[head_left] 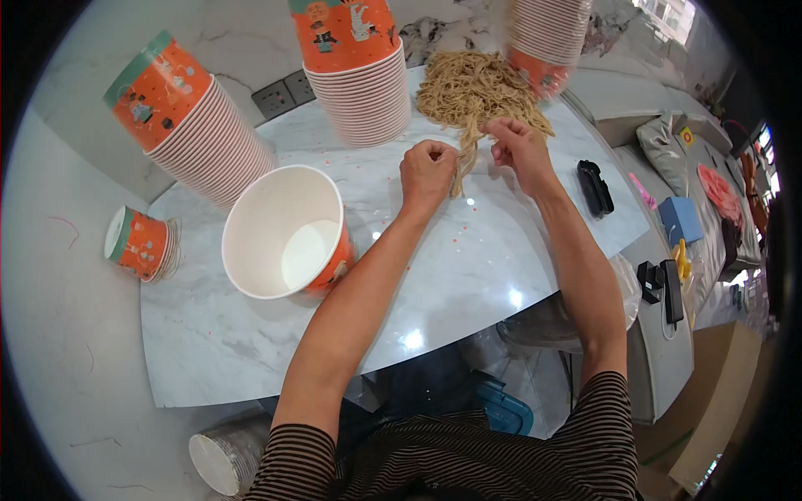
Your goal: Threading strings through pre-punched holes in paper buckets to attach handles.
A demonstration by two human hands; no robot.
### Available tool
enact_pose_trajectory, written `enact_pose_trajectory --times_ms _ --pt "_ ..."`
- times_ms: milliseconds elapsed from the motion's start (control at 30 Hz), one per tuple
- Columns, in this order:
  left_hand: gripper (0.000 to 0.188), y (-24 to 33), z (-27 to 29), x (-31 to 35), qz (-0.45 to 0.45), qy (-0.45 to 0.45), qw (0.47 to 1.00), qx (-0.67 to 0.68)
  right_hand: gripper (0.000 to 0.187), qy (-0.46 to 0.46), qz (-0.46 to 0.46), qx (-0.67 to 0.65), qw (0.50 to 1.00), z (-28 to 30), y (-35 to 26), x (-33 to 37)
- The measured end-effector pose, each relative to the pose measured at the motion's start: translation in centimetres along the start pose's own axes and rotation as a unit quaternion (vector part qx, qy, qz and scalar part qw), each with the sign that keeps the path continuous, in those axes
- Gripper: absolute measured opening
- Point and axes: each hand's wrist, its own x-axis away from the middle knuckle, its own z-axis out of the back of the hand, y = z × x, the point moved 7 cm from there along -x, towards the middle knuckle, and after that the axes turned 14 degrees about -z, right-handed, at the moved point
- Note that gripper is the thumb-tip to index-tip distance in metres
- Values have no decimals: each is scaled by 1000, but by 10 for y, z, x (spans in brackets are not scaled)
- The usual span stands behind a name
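A heap of tan, noodle-like strands (476, 88) lies at the far side of the marble-patterned table. A thin tail of the strands runs from it toward me. My left hand (428, 175) is closed at the left of this tail, its curled fingertips pinching the strands. To the right of the tail is my right hand (520, 152), fingers bent and drawn together beside the strands. What its fingertips hold is too small to tell. Left of my left forearm, a large white-lined orange paper bucket (288, 230) stands with its mouth toward me.
Nested orange paper buckets stand in stacks at the back left (188, 117), back middle (359, 92) and back right (543, 42). A small stack of paper cups (142, 242) is at the left. Right of my right hand lies a black case (595, 188). Orange specks dot the marble-patterned table (401, 309).
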Motion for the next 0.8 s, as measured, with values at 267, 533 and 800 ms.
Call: enact_pose_trajectory --times_ms 267,533,800 --pt "33 44 -1 6 -209 46 949 -233 18 -44 -7 -99 994 6 2 -2" --pt "33 30 -27 -12 10 -16 992 128 14 -103 -24 -95 990 -16 7 9" --pt "25 14 -27 -15 39 15 998 36 14 -74 -44 -150 985 -5 15 3"
